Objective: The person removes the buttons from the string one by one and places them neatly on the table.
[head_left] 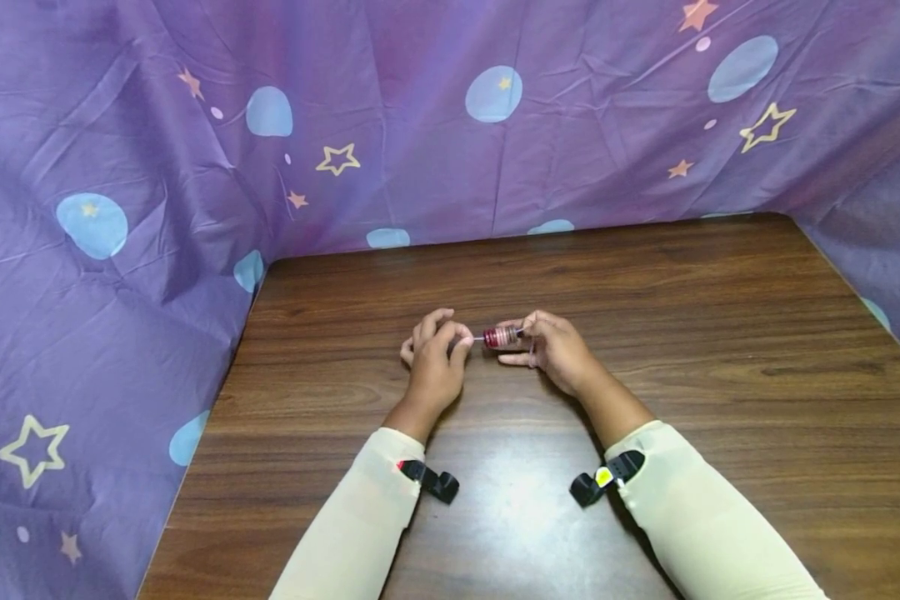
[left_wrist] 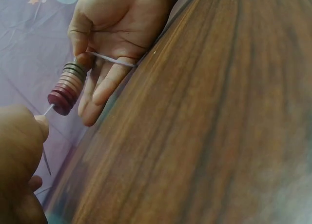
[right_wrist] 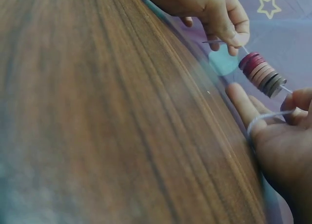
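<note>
Between the hands, a short stack of flat round button-like discs [head_left: 501, 337] is strung on a white string [right_wrist: 244, 49]. Dark red discs face the left hand, pink ones lie in the middle, grey-brown ones toward the right. With thumb and finger my left hand [head_left: 437, 354] pinches the string beside the red end, and a thin needle [left_wrist: 47, 164] pokes out past its fingers. At the grey end my right hand [head_left: 558, 346] pinches the string, part of which crosses its fingers as a loop. Its other fingers stretch out beneath the discs.
Both hands are over a brown wood-grain table [head_left: 705, 333]. A purple curtain [head_left: 420, 50] with stars and blue shapes hangs behind the table and at both sides. Black straps [head_left: 427, 479] with small cameras sit on the pale sleeves [head_left: 360, 517].
</note>
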Available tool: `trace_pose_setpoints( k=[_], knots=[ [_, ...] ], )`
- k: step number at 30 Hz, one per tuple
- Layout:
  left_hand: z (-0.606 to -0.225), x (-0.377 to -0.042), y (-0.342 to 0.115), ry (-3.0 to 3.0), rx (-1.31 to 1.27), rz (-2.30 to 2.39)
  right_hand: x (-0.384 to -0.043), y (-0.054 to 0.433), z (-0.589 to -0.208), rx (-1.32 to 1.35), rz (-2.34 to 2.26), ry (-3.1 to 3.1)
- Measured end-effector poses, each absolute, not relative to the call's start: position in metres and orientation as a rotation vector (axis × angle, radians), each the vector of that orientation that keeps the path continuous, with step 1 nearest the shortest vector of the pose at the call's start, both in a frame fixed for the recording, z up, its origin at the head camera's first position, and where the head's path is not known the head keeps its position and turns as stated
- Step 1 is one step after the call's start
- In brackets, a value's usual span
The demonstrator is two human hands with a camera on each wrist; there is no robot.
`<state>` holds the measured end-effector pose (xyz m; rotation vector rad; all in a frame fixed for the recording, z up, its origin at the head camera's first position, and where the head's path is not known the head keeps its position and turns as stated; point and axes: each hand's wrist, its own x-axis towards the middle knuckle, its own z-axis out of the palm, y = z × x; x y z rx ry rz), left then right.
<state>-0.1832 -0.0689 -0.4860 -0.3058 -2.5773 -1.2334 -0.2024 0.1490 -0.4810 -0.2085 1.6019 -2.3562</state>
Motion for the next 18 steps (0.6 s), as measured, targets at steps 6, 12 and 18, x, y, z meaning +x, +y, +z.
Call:
trace_pose_setpoints(
  k=[6, 12, 18],
  knots=[
    [-0.4870, -0.1831, -0.0687, -2.563, -0.331, -1.236, -0.2003, 0.1511, -0.4789, -0.219, -2.357, 1.372],
    [-0.4866, -0.1822, -0.0689, -2.560, -0.338, -1.244, -0.2009, 0.1513, -0.4792, -0.237, -2.350, 1.271],
    [-0.4857, -0.1816, -0.0687, -2.552, -0.348, -1.254, -0.2013, 0.1513, -0.4799, -0.240, -2.348, 1.246]
  ],
)
